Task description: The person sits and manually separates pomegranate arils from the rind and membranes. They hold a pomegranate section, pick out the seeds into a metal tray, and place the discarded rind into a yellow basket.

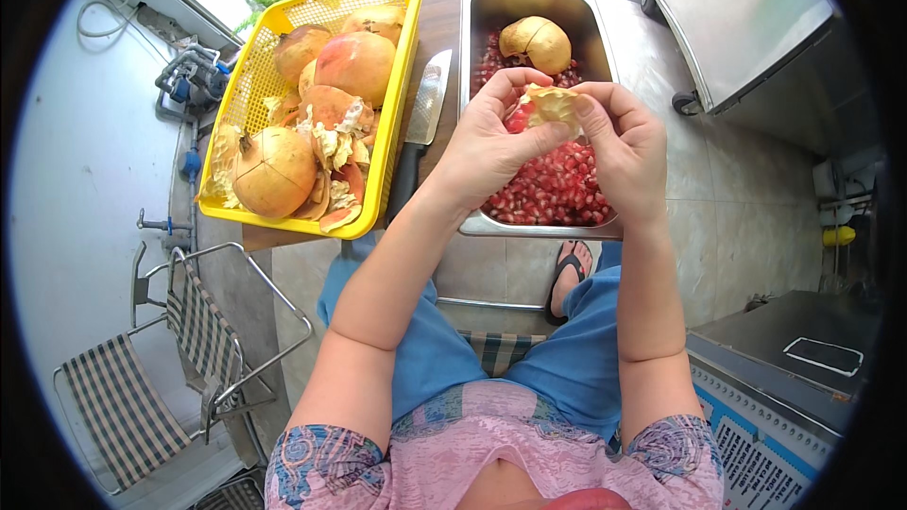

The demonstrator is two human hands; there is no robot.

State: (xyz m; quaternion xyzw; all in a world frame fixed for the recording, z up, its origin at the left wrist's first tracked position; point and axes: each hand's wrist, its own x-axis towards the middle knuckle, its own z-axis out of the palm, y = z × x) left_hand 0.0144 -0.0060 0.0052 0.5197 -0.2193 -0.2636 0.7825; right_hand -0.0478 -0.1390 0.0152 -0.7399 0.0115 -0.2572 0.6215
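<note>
Both hands grip one pomegranate piece [553, 108] above a steel pan [542, 231]; its pale rind faces up and red seeds show at its left edge. My left hand [499, 124] holds its left side, and my right hand [623, 138] pinches its right side with thumb and fingers. Loose red pomegranate seeds [556, 188] lie in the pan below. At the pan's far end a yellowish pomegranate [536, 44] with a cut skin rests on seeds. Left of the pan lies a knife [429, 103], its black handle towards me.
A yellow plastic basket [392, 131] on the wooden surface [448, 35] holds several pomegranates [275, 171] and peeled rind. Folding chairs [127, 404] with checked fabric stand at the lower left, near wall pipes [190, 163]. A wheeled steel cabinet [744, 14] stands at the upper right.
</note>
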